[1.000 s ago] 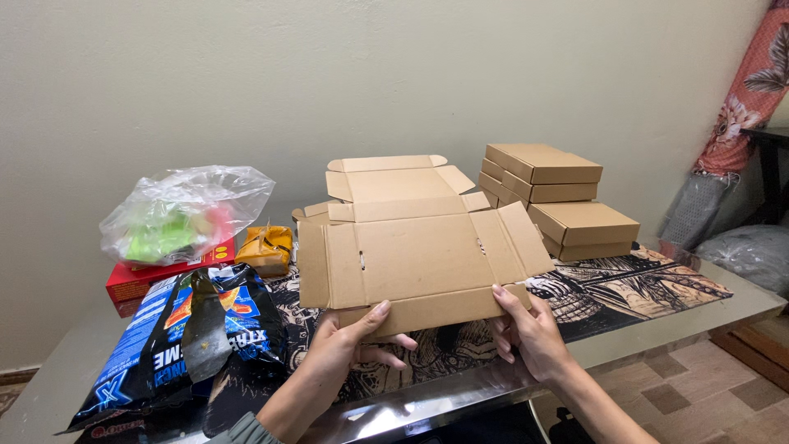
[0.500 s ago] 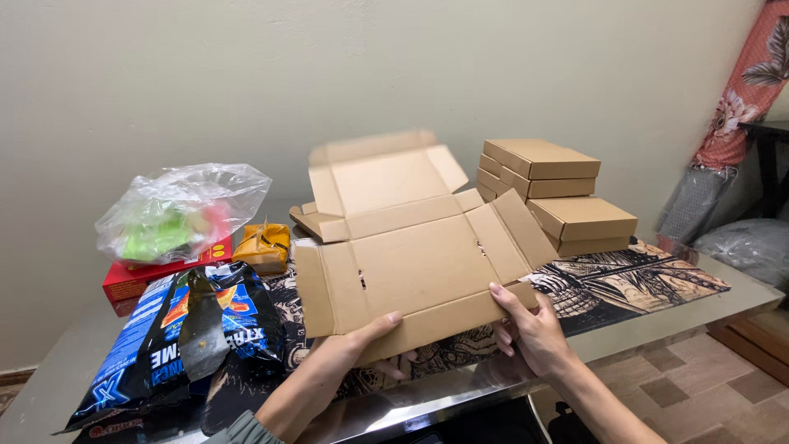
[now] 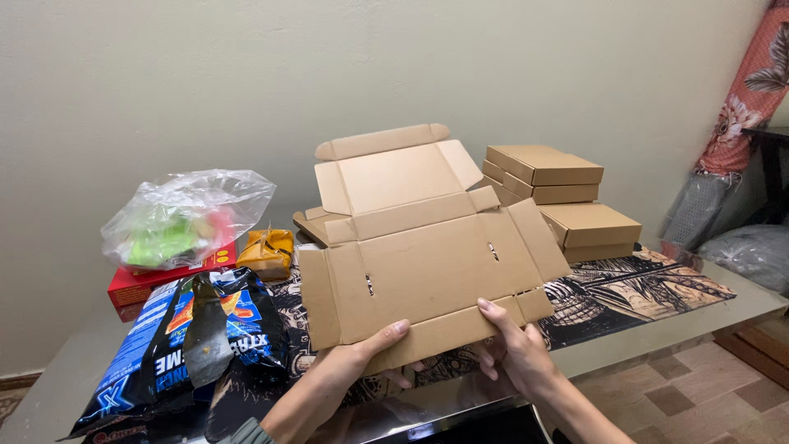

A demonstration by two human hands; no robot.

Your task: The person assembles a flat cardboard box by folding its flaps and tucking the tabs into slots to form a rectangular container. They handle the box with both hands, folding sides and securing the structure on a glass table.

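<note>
- Centrally, unfolded flat cardboard box blank (image 3: 427, 263) held tilted above table (image 3: 657, 329), flaps spread, nothing in it.
- Clear plastic bag (image 3: 185, 215) at left holds green and pink items; sits on red box (image 3: 140, 284).
- Closed cardboard boxes (image 3: 546, 174) stacked at right; contents hidden.
- Left hand (image 3: 362, 358) pinches blank's lower edge, thumb on top.
- Right hand (image 3: 514, 349) grips same edge, fingers curled beneath.

Single head view, angled down and forward, near table (image 3: 657, 337), facing wall (image 3: 246, 74)
</note>
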